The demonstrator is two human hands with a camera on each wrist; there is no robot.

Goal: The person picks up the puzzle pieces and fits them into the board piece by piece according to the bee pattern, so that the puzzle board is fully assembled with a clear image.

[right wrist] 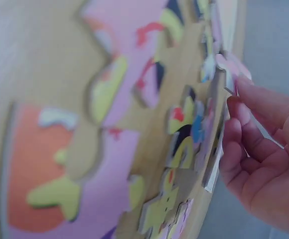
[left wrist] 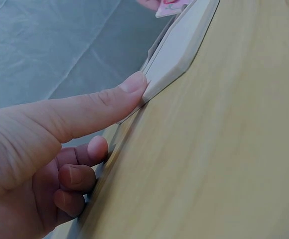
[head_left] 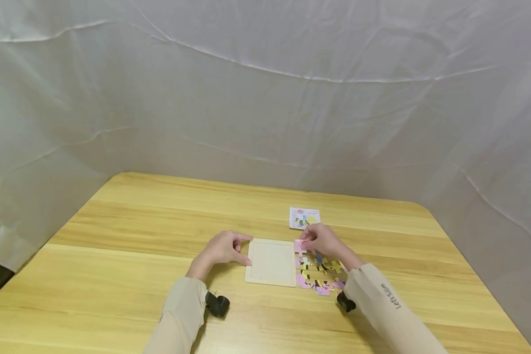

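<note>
Head view, looking down over a pale wooden desk [head_left: 137, 255] ringed by white cloth. Nearest, at six o'clock, two beige sleeves reach forward, each with a small black wrist camera. Beyond them, at the centre, lies a blank cream puzzle tray [head_left: 272, 261]. At its nine o'clock edge rests the left hand [head_left: 223, 248]; the left wrist view shows the thumb tip pressed against the tray's corner, the other fingers curled under and holding nothing. At the tray's three o'clock side sits a heap of loose puzzle pieces [head_left: 320, 276], pink, yellow and black. Over the tray's far right corner, the right hand [head_left: 323, 240] has its grip closed in a pinch round one pink puzzle piece [head_left: 300, 245]. Farther off, at twelve o'clock, lies a small picture card [head_left: 304, 218].

Risks, as I judge them: the pinch is light, so the piece could slip and drop among the loose ones; with only a thumb bracing it, the tray may slide if the piece is pushed in sideways.
</note>
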